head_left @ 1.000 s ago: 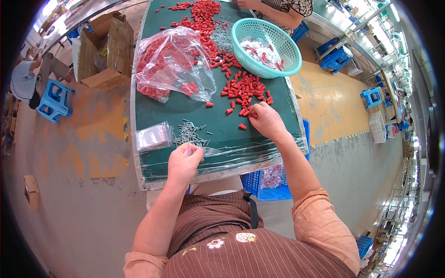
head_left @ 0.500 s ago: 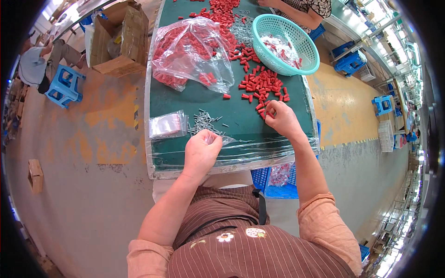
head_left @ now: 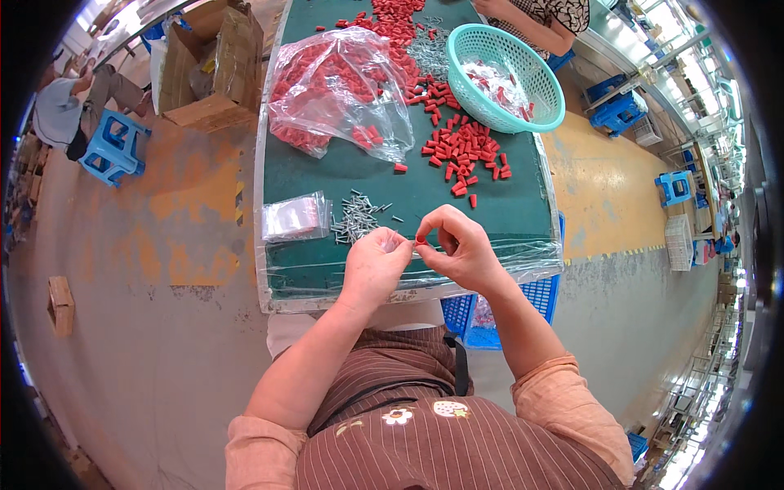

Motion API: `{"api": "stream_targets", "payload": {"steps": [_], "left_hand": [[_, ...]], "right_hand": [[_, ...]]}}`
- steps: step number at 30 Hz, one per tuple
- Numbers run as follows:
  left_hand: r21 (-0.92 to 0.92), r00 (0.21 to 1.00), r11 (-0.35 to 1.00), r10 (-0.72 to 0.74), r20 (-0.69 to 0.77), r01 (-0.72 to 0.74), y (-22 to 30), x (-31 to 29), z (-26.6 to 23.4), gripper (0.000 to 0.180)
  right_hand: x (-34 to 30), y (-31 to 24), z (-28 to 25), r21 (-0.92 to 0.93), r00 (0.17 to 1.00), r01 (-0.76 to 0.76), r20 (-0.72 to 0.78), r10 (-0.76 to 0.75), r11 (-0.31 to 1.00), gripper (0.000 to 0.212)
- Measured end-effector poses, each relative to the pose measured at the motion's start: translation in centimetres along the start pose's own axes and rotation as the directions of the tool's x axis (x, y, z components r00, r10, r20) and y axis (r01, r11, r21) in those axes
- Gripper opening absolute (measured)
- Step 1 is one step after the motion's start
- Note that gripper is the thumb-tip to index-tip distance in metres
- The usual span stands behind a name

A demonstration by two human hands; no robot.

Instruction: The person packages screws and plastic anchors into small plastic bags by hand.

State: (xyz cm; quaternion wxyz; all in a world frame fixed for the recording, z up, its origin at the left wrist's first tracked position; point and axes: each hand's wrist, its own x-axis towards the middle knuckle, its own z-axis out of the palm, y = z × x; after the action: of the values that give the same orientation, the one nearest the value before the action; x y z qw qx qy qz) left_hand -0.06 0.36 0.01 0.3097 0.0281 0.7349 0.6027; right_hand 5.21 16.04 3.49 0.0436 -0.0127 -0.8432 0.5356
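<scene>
Close above the near edge of the green table, my two hands are almost touching. My left hand [head_left: 374,265] is closed on a small clear plastic bag [head_left: 392,241], mostly hidden by the fingers. Between thumb and forefinger, my right hand [head_left: 464,249] pinches a small red plastic cap [head_left: 420,241] at the bag's end. Just beyond the left hand lies a heap of grey screws [head_left: 355,216]. A stack of clear flat bags [head_left: 292,219] rests left of the screws. Loose red plastic caps [head_left: 461,147] are scattered farther up the table.
A large clear bag of red caps [head_left: 339,90] lies at the table's left. On the right stands a turquoise basket [head_left: 543,114] holding small filled bags. Opposite, another person's arm [head_left: 539,33] reaches in. Below the table edge is a blue crate [head_left: 539,302]; a cardboard box [head_left: 220,106] stands left.
My right hand has come back from the loose red caps to my left hand, bringing one cap. My left hand has shifted slightly right and nearer me.
</scene>
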Motion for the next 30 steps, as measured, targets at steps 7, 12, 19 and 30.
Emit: {"api": "stream_targets", "payload": {"steps": [7,12,19,30], "left_hand": [[-0.082,1.000,0.996,0.026,0.007,-0.026,-1.3,0.5,0.2,0.018],[-0.129,1.000,0.992,-0.010,0.012,0.011,-0.4,-0.1,0.2,0.017],[0.094,0.992,0.990,0.113,-0.059,-0.107,-0.1,-0.3,0.0,0.015],[0.120,0.988,0.989,0.105,-0.109,-0.092,0.1,-0.2,-0.9,0.014]], "right_hand": [[-0.3,-0.5,0.1,-0.041,0.992,0.129,0.024,-0.128,0.991,0.017],[-0.4,0.5,0.3,-0.048,0.989,0.149,0.018,-0.148,0.988,0.018],[-0.5,-0.1,-0.3,-0.229,0.983,0.185,0.039,-0.181,0.956,0.017],[-0.1,-0.5,-0.8,-0.332,0.974,0.225,0.067,-0.215,0.916,0.018]]}}
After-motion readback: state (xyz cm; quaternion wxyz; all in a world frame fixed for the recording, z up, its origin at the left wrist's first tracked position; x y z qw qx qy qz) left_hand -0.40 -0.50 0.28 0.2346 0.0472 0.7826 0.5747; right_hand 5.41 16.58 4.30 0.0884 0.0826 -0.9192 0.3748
